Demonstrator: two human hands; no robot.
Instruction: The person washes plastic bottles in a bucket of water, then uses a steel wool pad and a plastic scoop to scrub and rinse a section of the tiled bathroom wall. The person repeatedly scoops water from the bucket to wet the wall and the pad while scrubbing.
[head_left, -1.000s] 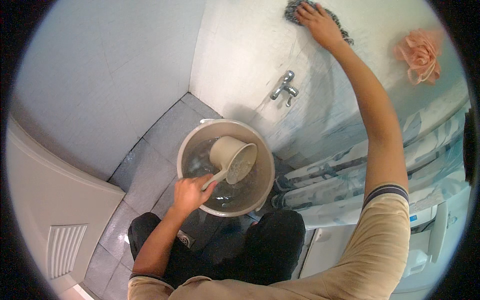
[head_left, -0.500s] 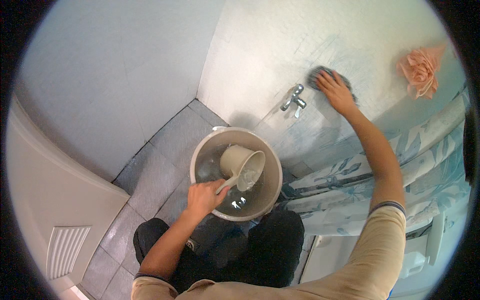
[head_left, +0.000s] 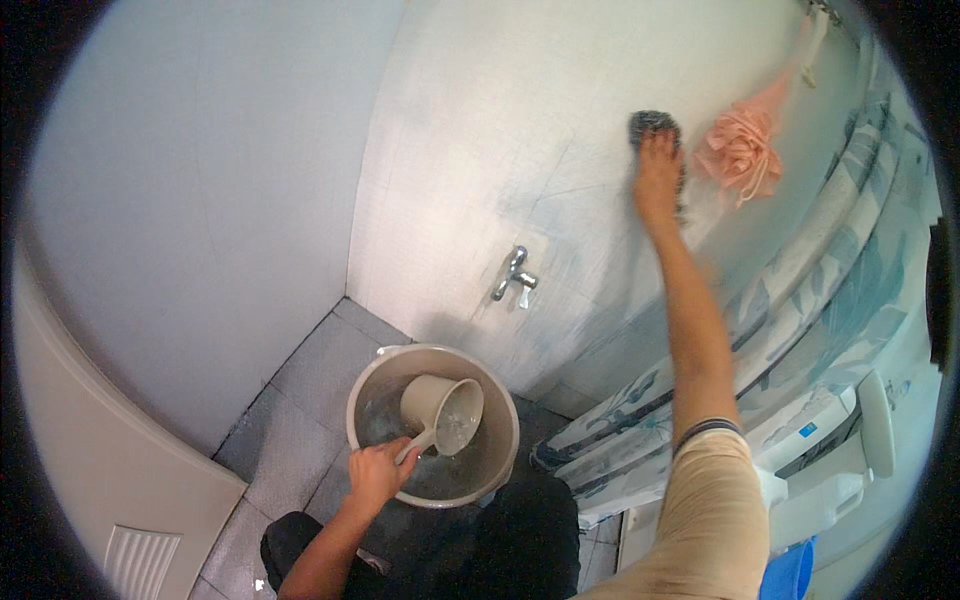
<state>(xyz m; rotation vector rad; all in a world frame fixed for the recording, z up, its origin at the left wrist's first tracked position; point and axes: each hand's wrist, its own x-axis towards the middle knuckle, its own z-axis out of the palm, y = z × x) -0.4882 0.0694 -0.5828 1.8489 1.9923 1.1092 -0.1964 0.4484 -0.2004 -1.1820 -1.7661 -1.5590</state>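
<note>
My left hand is closed round the handle of a beige water dipper. The dipper lies tilted inside a round beige bucket with water in it. Up on the pale wall, my right hand presses a dark grey scrubbing cloth flat against the surface, fingers stretched over it. Part of the cloth is hidden under the hand. Below and left of that hand a chrome tap juts from the wall, above the bucket.
A pink mesh bath puff hangs on the wall just right of my right hand. A patterned shower curtain runs down the right side. A beige door with a vent stands at left. Low at right is a blue container.
My right hand has moved the cloth higher up the wall, nearer the bath puff. The view has shifted, so tap and bucket appear lower. My left hand still grips the dipper.
</note>
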